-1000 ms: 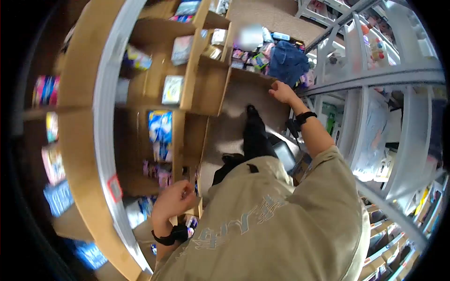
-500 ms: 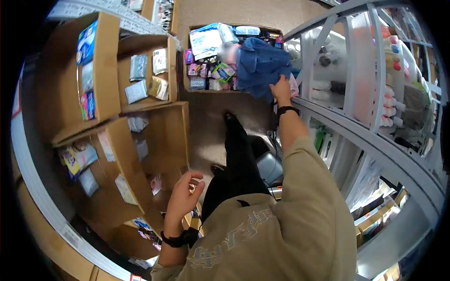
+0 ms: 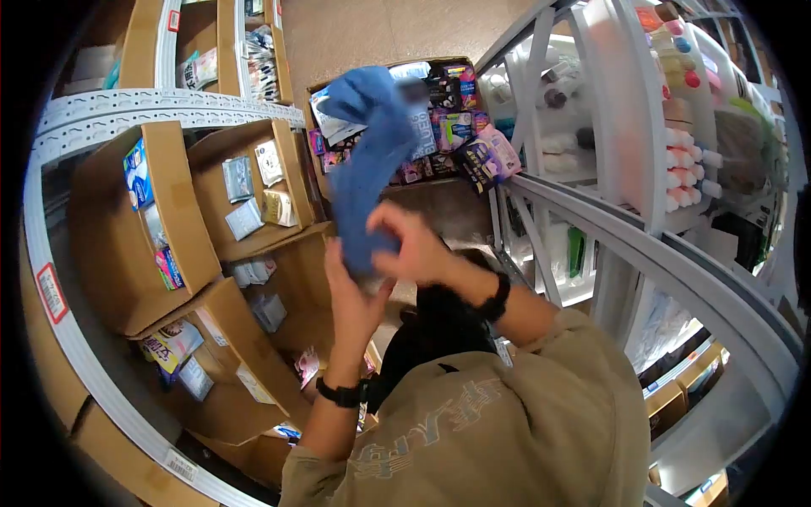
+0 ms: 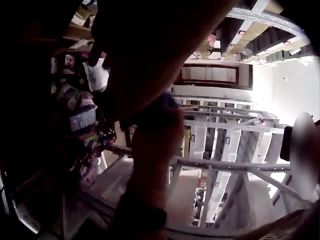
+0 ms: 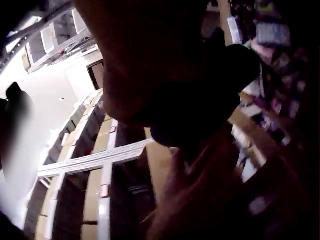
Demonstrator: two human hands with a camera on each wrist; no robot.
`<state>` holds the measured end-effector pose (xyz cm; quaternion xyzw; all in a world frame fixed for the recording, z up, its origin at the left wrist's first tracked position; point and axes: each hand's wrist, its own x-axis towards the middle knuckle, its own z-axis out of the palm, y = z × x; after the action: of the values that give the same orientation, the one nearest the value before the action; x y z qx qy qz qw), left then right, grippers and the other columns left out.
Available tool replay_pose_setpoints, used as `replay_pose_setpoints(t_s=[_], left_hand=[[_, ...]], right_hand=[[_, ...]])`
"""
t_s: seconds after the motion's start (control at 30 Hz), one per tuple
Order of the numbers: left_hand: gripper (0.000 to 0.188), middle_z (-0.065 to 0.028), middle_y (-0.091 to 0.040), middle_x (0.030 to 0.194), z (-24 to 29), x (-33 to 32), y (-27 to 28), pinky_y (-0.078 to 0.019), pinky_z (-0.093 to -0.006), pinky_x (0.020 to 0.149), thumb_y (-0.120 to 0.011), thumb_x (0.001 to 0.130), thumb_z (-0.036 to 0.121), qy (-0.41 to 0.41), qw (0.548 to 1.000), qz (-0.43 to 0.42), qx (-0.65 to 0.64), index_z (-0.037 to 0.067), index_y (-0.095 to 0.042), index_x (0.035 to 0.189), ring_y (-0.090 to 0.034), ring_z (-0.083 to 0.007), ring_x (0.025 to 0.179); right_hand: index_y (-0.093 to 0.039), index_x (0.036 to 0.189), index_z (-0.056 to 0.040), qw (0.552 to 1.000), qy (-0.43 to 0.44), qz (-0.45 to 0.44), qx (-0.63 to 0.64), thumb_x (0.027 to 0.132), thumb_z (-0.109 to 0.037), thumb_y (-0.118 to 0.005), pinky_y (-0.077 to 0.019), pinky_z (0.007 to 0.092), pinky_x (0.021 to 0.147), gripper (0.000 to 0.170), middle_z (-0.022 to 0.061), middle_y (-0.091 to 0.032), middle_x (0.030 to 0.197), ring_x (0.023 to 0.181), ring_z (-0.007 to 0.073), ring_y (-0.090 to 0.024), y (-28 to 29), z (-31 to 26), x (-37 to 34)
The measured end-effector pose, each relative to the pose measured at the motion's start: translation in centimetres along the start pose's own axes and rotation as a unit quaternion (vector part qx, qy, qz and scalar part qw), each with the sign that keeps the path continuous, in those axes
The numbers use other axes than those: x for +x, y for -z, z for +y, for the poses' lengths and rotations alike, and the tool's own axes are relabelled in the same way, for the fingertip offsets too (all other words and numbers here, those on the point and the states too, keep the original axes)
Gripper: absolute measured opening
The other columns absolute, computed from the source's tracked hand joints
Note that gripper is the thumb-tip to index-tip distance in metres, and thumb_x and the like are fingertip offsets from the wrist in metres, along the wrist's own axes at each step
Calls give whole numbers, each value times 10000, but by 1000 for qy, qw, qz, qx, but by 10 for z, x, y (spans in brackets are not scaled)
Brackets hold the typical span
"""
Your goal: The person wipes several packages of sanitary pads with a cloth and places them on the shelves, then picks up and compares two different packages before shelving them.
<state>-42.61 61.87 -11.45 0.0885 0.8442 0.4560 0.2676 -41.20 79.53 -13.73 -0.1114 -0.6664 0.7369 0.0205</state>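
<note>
A blue denim garment (image 3: 372, 144) stretches up from my hands in the head view, blurred, overlapping the left part of a cardboard box of packets. My right hand (image 3: 414, 245) grips its near end with bent fingers. Just to the left, my left hand (image 3: 355, 304) holds the bottom of the same end between fingers and thumb. Both wrist views are dark; a bunched dark part of the cloth (image 5: 205, 95) shows by the hands in the right wrist view. Pink and black packs (image 3: 486, 160) lie at the box's near right corner.
Cardboard shelf bins (image 3: 190, 211) with small packets line the left side, edged by white perforated rails (image 3: 169, 106). On the right runs a grey metal rack (image 3: 625, 220) with clear bins of bottles. Packed goods (image 3: 456, 127) fill the floor box ahead.
My right hand has reached the denim garment, lifted it off the box and drawn it back toward my body. The left hand has moved up to it and taken hold. Packs beneath are uncovered.
</note>
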Motion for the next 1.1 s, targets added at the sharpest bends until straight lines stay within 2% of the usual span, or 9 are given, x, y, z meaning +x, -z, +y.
replay_pose_setpoints(t_s=[0.07,0.13,0.2,0.27,0.3,0.53,0.67,0.87,1.1], left_hand=[[440,-141,-616,1140,-9,12,2,-489,-362,896,-670,866,127,54,981,40,-183,7,-525,1264,-617,-255,1008],[450,-161,-608,1218,-16,18,10,-476,-393,969,-641,876,151,107,923,84,-360,-10,-522,1279,-619,-295,1075],[388,-143,-629,1189,-7,8,24,-477,-376,964,-592,895,144,64,981,118,-137,-12,-553,1248,-617,-241,1074],[259,-116,-663,1093,25,-2,41,-501,-346,914,-573,893,99,79,911,157,-374,7,-611,1132,-635,-208,985],[154,-117,-675,964,-11,-13,49,-518,-319,800,-563,896,105,-126,968,211,-53,35,-630,1017,-647,-213,852],[268,-103,-626,927,-12,-84,105,-481,-320,810,-696,825,70,-44,997,31,-52,18,-567,1053,-606,-191,865],[228,-81,-625,839,-60,-95,97,-483,-302,725,-690,780,38,73,993,73,53,25,-578,978,-603,-186,764],[373,-136,-670,888,-35,-76,65,-512,-330,763,-709,741,75,187,982,-26,16,-1,-573,1079,-663,-264,823],[722,-273,-591,1243,-6,-99,74,-448,-393,995,-692,782,80,222,968,-119,-15,4,-351,1413,-579,-401,1180]], right_hand=[[-559,1035,-53,981,-3,-187,56,752,-115,-712,-496,299,741,328,66,-597,890,816,146,-599,-8,-30,-17],[-559,1046,-55,977,-15,-184,107,778,-131,-719,-499,288,744,321,54,-608,881,812,137,-606,-4,-24,-17],[-552,1082,-59,974,-53,-156,154,859,-161,-699,-527,286,734,286,34,-627,843,804,127,-632,13,-8,-4],[-529,1103,-58,959,-99,-37,261,916,-158,-639,-557,330,664,239,51,-626,833,791,139,-642,38,39,37],[-519,1113,-49,976,-110,106,155,909,-147,-642,-542,328,675,258,67,-626,866,801,157,-633,51,80,59],[-371,1301,87,835,-251,347,-346,687,-240,-800,-445,450,1003,817,294,-558,1245,1145,419,-565,213,301,177],[-246,1400,110,846,-313,295,-315,687,-349,-843,-456,461,1004,1038,307,-553,1265,1183,446,-544,224,294,198],[-711,927,71,810,-305,240,-440,695,-384,-810,-524,438,884,520,253,-685,1057,1013,377,-664,210,281,206],[-627,1186,-10,964,-144,218,54,873,-245,-721,-479,299,863,403,34,-675,1075,947,136,-608,142,114,119]])
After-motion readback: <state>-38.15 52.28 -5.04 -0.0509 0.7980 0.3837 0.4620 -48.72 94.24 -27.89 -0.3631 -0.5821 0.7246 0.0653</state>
